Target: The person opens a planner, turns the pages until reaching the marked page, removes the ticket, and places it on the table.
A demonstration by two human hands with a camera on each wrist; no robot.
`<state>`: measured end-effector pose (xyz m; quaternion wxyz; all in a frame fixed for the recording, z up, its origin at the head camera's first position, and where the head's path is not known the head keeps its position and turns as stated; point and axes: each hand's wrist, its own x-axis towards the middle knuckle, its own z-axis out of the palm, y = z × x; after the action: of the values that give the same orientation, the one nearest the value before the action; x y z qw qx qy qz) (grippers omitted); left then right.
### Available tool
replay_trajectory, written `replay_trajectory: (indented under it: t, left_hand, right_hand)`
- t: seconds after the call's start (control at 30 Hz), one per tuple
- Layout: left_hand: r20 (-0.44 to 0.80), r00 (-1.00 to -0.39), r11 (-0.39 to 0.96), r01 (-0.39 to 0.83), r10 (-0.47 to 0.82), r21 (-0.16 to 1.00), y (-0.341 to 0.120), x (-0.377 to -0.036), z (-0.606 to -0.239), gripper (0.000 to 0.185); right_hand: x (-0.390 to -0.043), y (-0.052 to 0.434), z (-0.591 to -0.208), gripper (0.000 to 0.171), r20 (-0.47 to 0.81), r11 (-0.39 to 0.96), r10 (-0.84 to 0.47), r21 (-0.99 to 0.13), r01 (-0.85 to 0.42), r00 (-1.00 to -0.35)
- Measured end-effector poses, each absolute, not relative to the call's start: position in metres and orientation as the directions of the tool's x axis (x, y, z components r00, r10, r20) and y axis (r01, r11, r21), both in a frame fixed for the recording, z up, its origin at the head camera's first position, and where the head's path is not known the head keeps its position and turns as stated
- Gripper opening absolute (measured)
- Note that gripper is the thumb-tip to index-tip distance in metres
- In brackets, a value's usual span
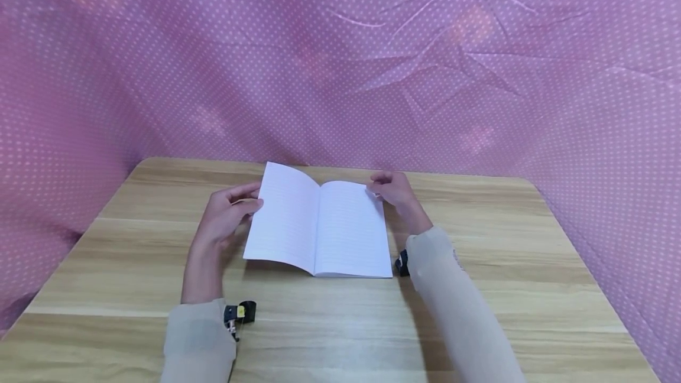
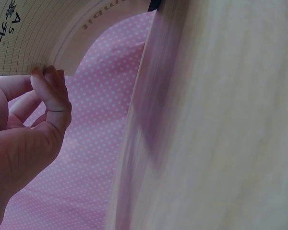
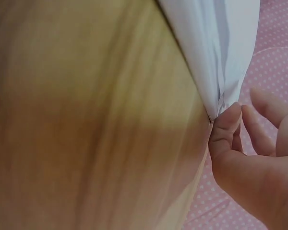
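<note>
An open lined notebook [image 1: 319, 223] lies on the wooden table [image 1: 505, 265]. My left hand [image 1: 229, 214] holds its left edge, thumb on the page and fingers under the raised cover. The left wrist view shows those fingertips [image 2: 48, 79] against the tan cover [image 2: 33, 33], which is printed "A5". My right hand [image 1: 393, 191] is at the notebook's far right corner. In the right wrist view the thumb [image 3: 225, 129] meets the corner of the white pages [image 3: 216, 48], with the other fingers loosely curled behind it.
Pink dotted cloth [image 1: 340, 46] hangs behind and on both sides of the table. Bare wood [image 1: 340, 324] lies between the notebook and the near edge. A small black device [image 1: 240, 312] is strapped at my left wrist.
</note>
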<state>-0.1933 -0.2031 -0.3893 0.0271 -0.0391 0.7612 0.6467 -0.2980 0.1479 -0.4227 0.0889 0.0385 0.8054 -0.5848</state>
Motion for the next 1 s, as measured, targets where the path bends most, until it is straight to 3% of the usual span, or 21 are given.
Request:
replay_trajectory:
  t: [0.3, 1.0]
  left_hand:
    - [-0.092, -0.995, 0.160, -0.095, -0.023, 0.983, -0.2039, -0.1929, -0.3912, 0.044]
    - [-0.102, -0.994, 0.167, -0.107, -0.035, 0.980, -0.2041, -0.1940, -0.3913, 0.043]
  right_hand:
    - [-0.2959, 0.1516, -0.4236, 0.014, -0.176, 0.391, -0.050, -0.909, 0.143, -0.983]
    - [-0.3003, 0.1534, -0.4240, 0.022, -0.199, 0.505, -0.053, -0.851, 0.145, -0.979]
